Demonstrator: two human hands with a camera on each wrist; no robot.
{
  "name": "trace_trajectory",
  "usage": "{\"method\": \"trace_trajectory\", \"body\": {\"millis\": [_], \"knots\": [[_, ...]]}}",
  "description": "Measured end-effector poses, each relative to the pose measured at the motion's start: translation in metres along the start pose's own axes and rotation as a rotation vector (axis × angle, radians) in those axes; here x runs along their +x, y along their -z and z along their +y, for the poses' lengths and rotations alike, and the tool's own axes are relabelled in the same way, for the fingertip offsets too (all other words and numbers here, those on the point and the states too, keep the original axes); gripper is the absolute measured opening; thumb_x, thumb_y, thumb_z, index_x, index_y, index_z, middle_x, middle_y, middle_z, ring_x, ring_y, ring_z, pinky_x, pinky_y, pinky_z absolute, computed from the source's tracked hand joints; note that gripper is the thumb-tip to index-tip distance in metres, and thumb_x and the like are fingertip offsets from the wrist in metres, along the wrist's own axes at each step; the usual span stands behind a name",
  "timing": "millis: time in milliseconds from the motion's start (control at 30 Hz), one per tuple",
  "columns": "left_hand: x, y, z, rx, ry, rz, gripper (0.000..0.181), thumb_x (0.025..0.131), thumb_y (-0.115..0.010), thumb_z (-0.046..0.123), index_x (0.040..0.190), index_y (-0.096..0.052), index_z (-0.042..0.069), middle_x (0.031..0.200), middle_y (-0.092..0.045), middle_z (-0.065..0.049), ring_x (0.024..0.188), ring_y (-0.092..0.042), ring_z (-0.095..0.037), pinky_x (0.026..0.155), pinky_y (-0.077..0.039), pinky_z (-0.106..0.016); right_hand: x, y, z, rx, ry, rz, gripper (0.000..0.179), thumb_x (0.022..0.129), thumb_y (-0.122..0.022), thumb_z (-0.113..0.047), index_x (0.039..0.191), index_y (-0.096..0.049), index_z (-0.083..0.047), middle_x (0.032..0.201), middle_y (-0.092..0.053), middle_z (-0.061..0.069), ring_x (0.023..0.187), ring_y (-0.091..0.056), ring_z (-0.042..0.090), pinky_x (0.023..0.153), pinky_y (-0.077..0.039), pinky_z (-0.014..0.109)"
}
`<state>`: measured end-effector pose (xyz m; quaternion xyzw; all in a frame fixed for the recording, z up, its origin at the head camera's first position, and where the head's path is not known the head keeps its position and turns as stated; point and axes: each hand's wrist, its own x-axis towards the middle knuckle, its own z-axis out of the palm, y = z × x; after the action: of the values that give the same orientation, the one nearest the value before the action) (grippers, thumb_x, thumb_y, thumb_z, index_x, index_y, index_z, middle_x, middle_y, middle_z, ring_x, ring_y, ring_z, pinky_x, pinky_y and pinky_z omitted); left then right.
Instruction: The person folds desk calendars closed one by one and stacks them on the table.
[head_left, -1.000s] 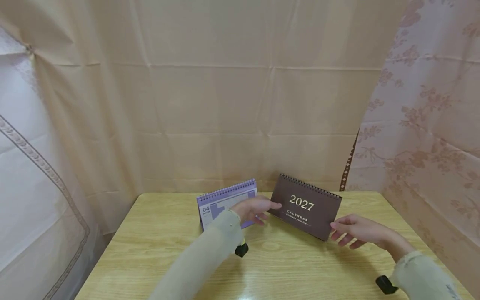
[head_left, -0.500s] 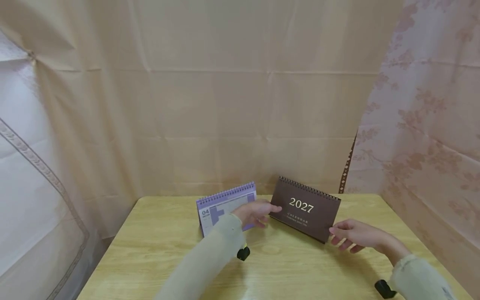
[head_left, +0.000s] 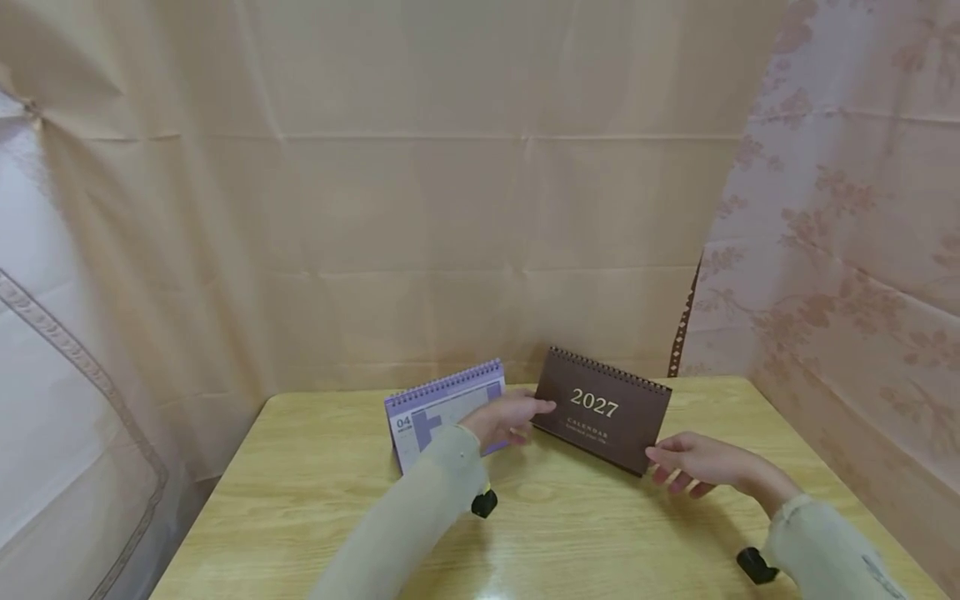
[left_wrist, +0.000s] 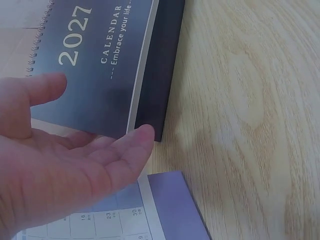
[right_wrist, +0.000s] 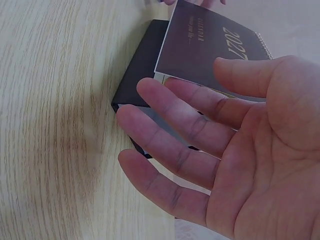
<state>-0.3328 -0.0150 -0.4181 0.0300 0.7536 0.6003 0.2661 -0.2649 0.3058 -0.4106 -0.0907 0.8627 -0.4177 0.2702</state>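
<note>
A dark brown 2027 desk calendar (head_left: 600,429) stands on the table, its spiral binding uppermost. At its left edge is my left hand (head_left: 504,418), thumb before the cover and the other fingers loosely extended beside the edge. My right hand (head_left: 697,460) is at the lower right edge. In the right wrist view, its fingers (right_wrist: 170,145) spread beside the calendar's open side, with the thumb near the cover; contact is hard to tell. A purple desk calendar (head_left: 408,425) showing 04 stands to the left, partly hidden by my left hand and sleeve.
The light wood-grain table (head_left: 570,533) extends toward me in front of both calendars. A beige curtain (head_left: 397,208) hangs behind its back edge. Floral cloth (head_left: 847,275) hangs on the right, and a pale cloth (head_left: 60,442) on the left.
The head view has shifted slightly, so everything sits a little further left. Both hands and both calendars keep nearly the same places relative to each other.
</note>
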Motion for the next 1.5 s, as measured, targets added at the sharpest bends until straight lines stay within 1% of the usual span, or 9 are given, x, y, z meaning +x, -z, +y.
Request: {"method": "trace_trajectory", "body": {"millis": [567, 700, 800, 867, 1033, 1133, 1167, 1267, 1500], "knots": [[0.007, -0.008, -0.002, -0.051, -0.047, 0.049, 0.076, 0.098, -0.067, 0.024, 0.154, -0.027, -0.006, 0.147, -0.045, -0.024, 0.122, -0.052, -0.039, 0.107, -0.04, -0.061, 0.004, 0.002, 0.005, 0.013, -0.014, -0.005, 0.054, 0.109, -0.043, -0.041, 0.127, -0.06, 0.007, 0.106, -0.069, 0.013, 0.09, -0.065, 0.029, 0.069, -0.054, 0.046], [0.009, -0.009, -0.003, -0.072, -0.038, 0.042, 0.077, 0.098, -0.067, 0.023, 0.155, -0.025, -0.006, 0.143, -0.048, -0.024, 0.082, -0.057, -0.02, 0.109, -0.038, -0.061, 0.004, 0.002, 0.003, 0.015, -0.007, -0.02, 0.052, 0.109, -0.043, -0.04, 0.126, -0.061, 0.006, 0.106, -0.068, 0.013, 0.089, -0.065, 0.029, 0.069, -0.054, 0.045], [0.011, -0.009, -0.004, -0.077, -0.037, 0.033, 0.077, 0.098, -0.066, 0.023, 0.156, -0.024, -0.006, 0.135, -0.052, -0.02, 0.056, -0.028, -0.01, 0.11, -0.036, -0.061, 0.004, 0.002, 0.003, 0.005, -0.013, -0.018, 0.051, 0.11, -0.043, -0.039, 0.125, -0.062, 0.006, 0.106, -0.068, 0.012, 0.089, -0.065, 0.029, 0.068, -0.053, 0.044], [0.011, -0.009, -0.004, -0.077, -0.038, 0.03, 0.075, 0.099, -0.065, 0.025, 0.155, -0.025, -0.006, 0.135, -0.051, -0.018, 0.054, -0.027, -0.008, 0.11, -0.036, -0.061, 0.005, 0.001, 0.003, -0.011, -0.028, -0.008, 0.051, 0.109, -0.044, -0.039, 0.125, -0.062, 0.006, 0.104, -0.068, 0.012, 0.087, -0.065, 0.028, 0.067, -0.053, 0.043], [0.01, -0.009, -0.002, -0.076, -0.027, 0.038, 0.074, 0.102, -0.061, 0.032, 0.155, -0.026, -0.005, 0.134, -0.051, -0.02, 0.06, -0.027, -0.011, 0.11, -0.037, -0.06, 0.005, -0.002, 0.002, -0.054, -0.075, 0.037, 0.052, 0.107, -0.049, -0.039, 0.126, -0.062, 0.008, 0.097, -0.066, 0.01, 0.081, -0.065, 0.026, 0.062, -0.051, 0.038], [0.009, -0.011, 0.001, -0.085, -0.018, 0.057, 0.074, 0.103, -0.059, 0.034, 0.156, -0.025, -0.004, 0.144, -0.047, -0.023, 0.081, -0.057, -0.023, 0.111, -0.036, -0.06, 0.004, -0.004, -0.002, -0.054, -0.095, 0.065, 0.051, 0.107, -0.049, -0.038, 0.124, -0.059, 0.009, 0.095, -0.065, 0.01, 0.079, -0.065, 0.026, 0.062, -0.051, 0.037], [0.008, -0.011, 0.002, -0.088, -0.019, 0.061, 0.073, 0.104, -0.058, 0.035, 0.156, -0.026, -0.004, 0.148, -0.044, -0.024, 0.099, -0.061, -0.03, 0.111, -0.036, -0.061, 0.003, -0.005, -0.003, -0.055, -0.1, 0.076, 0.051, 0.108, -0.049, -0.039, 0.123, -0.058, 0.009, 0.095, -0.064, 0.009, 0.08, -0.065, 0.025, 0.062, -0.051, 0.037], [0.008, -0.012, 0.005, -0.101, -0.033, 0.057, 0.068, 0.106, -0.053, 0.037, 0.155, -0.03, -0.003, 0.157, -0.035, -0.025, 0.141, -0.034, -0.048, 0.111, -0.034, -0.063, 0.001, -0.005, -0.005, -0.061, -0.121, 0.106, 0.051, 0.107, -0.049, -0.041, 0.123, -0.053, 0.008, 0.097, -0.063, 0.009, 0.082, -0.066, 0.025, 0.063, -0.052, 0.039], [0.009, -0.01, 0.006, -0.129, -0.062, 0.032, 0.068, 0.109, -0.042, 0.042, 0.158, -0.026, -0.002, 0.162, -0.029, -0.021, 0.147, -0.026, -0.046, 0.115, -0.028, -0.061, 0.007, -0.007, -0.005, -0.061, -0.109, 0.125, 0.059, 0.106, -0.051, -0.042, 0.133, -0.042, 0.01, 0.104, -0.06, 0.013, 0.086, -0.065, 0.028, 0.064, -0.053, 0.041]]}}
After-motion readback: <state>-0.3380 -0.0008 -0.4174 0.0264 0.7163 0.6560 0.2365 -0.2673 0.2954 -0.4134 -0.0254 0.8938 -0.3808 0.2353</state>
